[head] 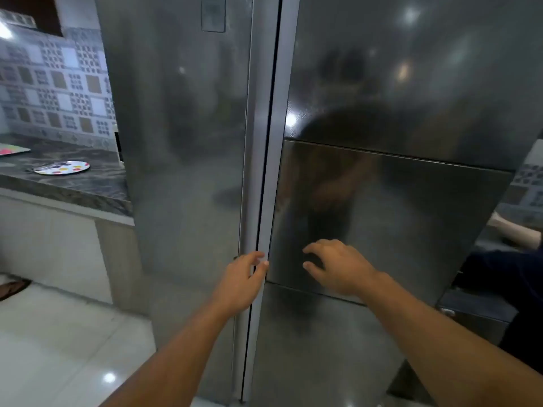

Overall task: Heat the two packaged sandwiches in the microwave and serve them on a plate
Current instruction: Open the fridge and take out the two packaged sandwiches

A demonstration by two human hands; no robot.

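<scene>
A tall steel two-door fridge (188,142) fills the view, both doors closed. My left hand (241,280) reaches the vertical seam between the doors, its fingertips curled at the right door's edge (271,171). My right hand (338,268) hovers with fingers spread and empty in front of the square panel (396,218) on the right door. A white plate with coloured dots (63,167) lies on the dark stone counter at the left. No sandwiches or microwave are in view.
The counter (73,189) runs along the left wall under patterned tiles (58,83). A pale board (11,149) lies at its far end. Another person's arm (514,230) and dark clothing show at the right edge. Glossy white floor (58,348) lies below left.
</scene>
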